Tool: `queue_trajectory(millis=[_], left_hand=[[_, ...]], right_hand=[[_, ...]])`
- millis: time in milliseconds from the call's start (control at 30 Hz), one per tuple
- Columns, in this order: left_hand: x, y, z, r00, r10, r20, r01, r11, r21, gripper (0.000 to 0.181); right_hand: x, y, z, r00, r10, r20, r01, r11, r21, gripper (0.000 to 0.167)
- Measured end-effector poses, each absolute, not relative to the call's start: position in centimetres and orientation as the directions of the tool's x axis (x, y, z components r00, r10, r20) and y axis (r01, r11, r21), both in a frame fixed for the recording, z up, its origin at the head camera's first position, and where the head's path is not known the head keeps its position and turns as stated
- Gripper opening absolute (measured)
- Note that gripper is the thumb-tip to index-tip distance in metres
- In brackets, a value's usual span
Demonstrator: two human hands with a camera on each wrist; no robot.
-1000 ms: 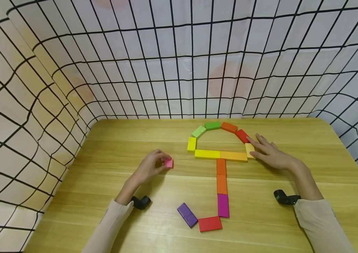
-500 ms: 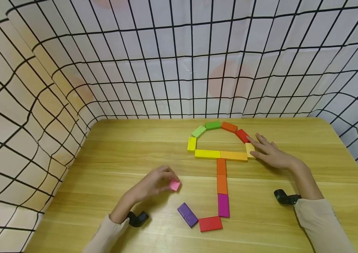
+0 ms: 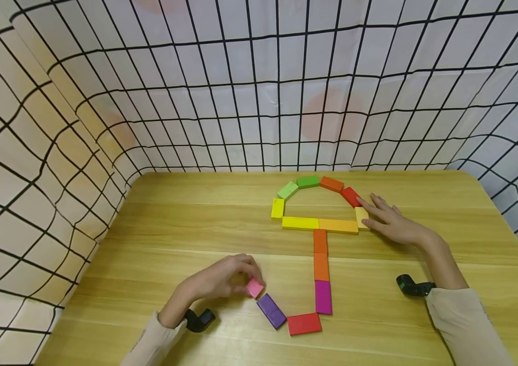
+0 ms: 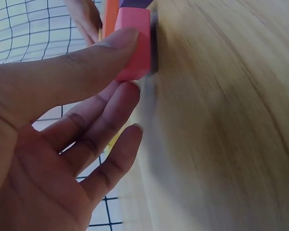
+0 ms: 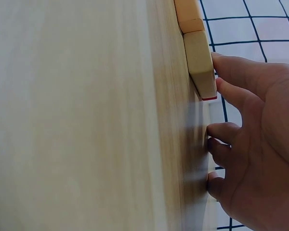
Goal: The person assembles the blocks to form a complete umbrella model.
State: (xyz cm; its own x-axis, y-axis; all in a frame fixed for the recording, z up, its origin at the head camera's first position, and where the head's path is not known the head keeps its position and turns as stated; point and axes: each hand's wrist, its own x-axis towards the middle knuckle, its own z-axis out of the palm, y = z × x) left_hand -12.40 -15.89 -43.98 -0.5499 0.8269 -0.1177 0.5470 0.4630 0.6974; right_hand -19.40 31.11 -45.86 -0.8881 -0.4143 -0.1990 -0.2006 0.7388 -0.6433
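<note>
In the head view my left hand (image 3: 224, 278) pinches a small pink block (image 3: 254, 287) just off the upper-left end of a purple block (image 3: 271, 311). The left wrist view has the thumb on the face of that pink block (image 4: 140, 60), close to the table surface. My right hand (image 3: 393, 226) lies with its fingers spread at the right side of an arch of blocks. Its fingers touch or nearly touch the cream block (image 3: 361, 217) and the dark red block (image 3: 350, 196). In the right wrist view, thumb and index sit against the cream block (image 5: 200, 57).
An umbrella-like outline of flat coloured blocks lies on the wooden table (image 3: 172, 218). A yellow block (image 3: 300, 223) is part of its straight base; orange blocks and a magenta block (image 3: 323, 297) run down to a red block (image 3: 304, 324). Grid-patterned cloth (image 3: 240, 101) surrounds the table.
My left hand has carried the pink block toward the person and slightly right, up to the purple block's end. The right hand and the laid blocks stay in place.
</note>
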Motion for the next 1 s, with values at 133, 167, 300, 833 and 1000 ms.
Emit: queue_trajectory(millis=[133,167,300,833,1000], left_hand=[[-12.41,-15.88,-44.16,-0.531,0.838,-0.127,0.544,0.452,0.707,0.024],[-12.42,-15.87,-44.22,-0.529,0.839,-0.127,0.546,0.451,0.707,0.025],[-12.38,-15.78,-44.33,-0.526,0.841,-0.128,0.551,0.451,0.702,0.025],[-11.82,-15.25,-44.34,-0.541,0.829,-0.141,0.526,0.464,0.713,0.028],[-11.74,-15.17,-44.45,-0.537,0.834,-0.132,0.542,0.46,0.703,0.029]], right_hand=[[-19.35,31.11,-45.82,-0.888,-0.414,-0.201,-0.198,0.737,-0.646,0.072],[-19.36,31.11,-45.81,-0.888,-0.414,-0.2,-0.198,0.737,-0.646,0.073],[-19.38,31.07,-45.72,-0.889,-0.413,-0.198,-0.201,0.74,-0.642,0.073],[-19.4,30.98,-45.64,-0.887,-0.416,-0.199,-0.202,0.738,-0.643,0.072],[-19.39,31.03,-45.72,-0.889,-0.413,-0.199,-0.199,0.738,-0.645,0.072]])
